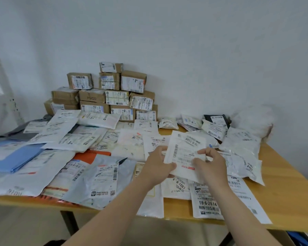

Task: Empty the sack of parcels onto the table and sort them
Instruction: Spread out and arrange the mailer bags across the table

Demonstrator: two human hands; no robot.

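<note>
I hold a white flat parcel (184, 151) with a printed label above the middle of the wooden table (283, 189). My left hand (157, 166) grips its lower left edge and my right hand (211, 163) grips its lower right edge. Several soft mail bags (100, 180) in white, grey, blue and orange lie spread over the table's left and middle. Brown cardboard parcels (103, 94) are stacked against the back wall. A crumpled white sack (252, 119) lies at the table's back right.
More white bags (240, 157) lie to the right of my hands, and a black bag (217, 119) sits behind them. The table's front edge runs close below my forearms. A white wall stands behind the table.
</note>
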